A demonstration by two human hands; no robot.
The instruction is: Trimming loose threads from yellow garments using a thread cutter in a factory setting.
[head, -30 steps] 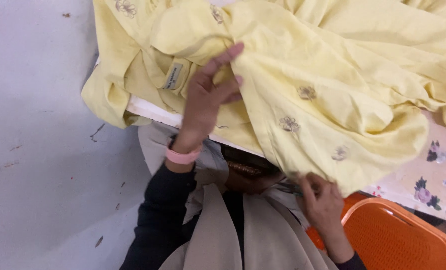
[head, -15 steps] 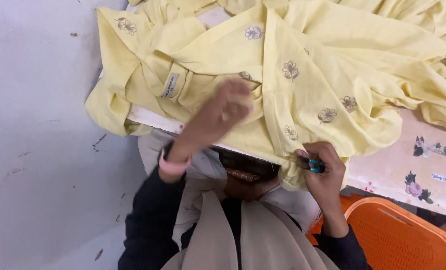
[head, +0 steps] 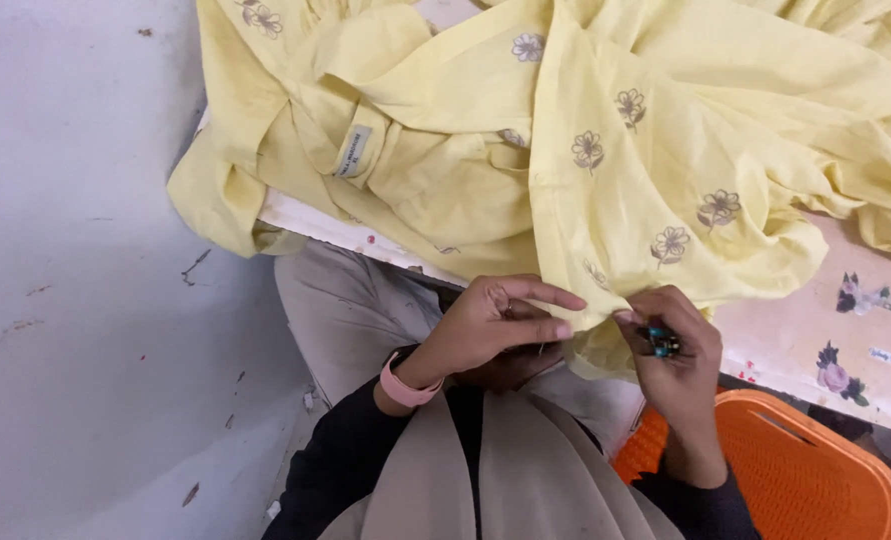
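Observation:
A pale yellow garment (head: 585,130) with small embroidered flowers and a sewn-in neck label (head: 352,151) is heaped over a table. My left hand (head: 500,322), with a pink band at the wrist, pinches the cloth's lower edge near my lap. My right hand (head: 673,345) grips the same edge beside it and holds a small dark tool with teal handles (head: 658,340).
The table (head: 815,330) has a peach cover printed with flowers, bare at the right. An orange plastic basket (head: 805,470) stands at the lower right by my lap. Grey floor (head: 75,300) with a few marks fills the left.
My left hand has come down from the heaped cloth to the hem by my right hand. The garment has shifted and spread on the table.

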